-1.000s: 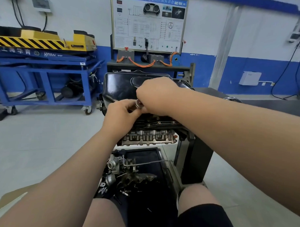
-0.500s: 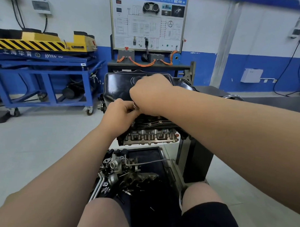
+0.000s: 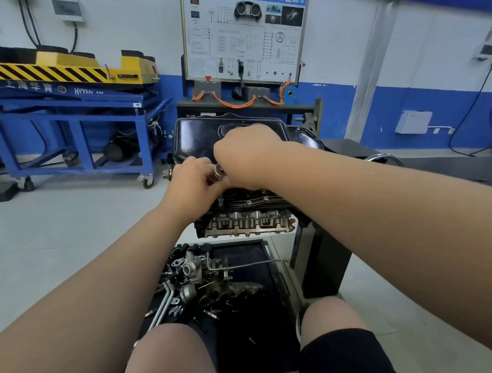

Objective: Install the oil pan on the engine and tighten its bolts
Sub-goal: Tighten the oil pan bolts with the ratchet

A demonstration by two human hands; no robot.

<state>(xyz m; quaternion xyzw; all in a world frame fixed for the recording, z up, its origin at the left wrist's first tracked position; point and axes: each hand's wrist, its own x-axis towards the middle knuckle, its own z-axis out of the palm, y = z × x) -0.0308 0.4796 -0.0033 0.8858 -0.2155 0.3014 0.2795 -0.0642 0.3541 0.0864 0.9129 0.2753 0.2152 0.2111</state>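
Gripping the upright driver (image 3: 219,172) with left hand (image 3: 192,181) and right hand (image 3: 246,155), we are aiming it down at the pan (image 3: 196,137) rim, centre frame.

The glossy black pressed-steel oil pan (image 3: 202,137) shows dark against the dull grey cast-metal engine (image 3: 249,222), with a shiny silver metal tool (image 3: 219,171) glinting in front of it. Off to the left, a bright blue steel-frame trolley (image 3: 68,116) carries a yellow lift platform (image 3: 65,60) edged in black-and-yellow diagonal hazard stripes. Behind, the painted wall (image 3: 341,64) is white above a deep blue band, and orange cables (image 3: 231,103) loop under a white diagram board (image 3: 241,35) lined in black.
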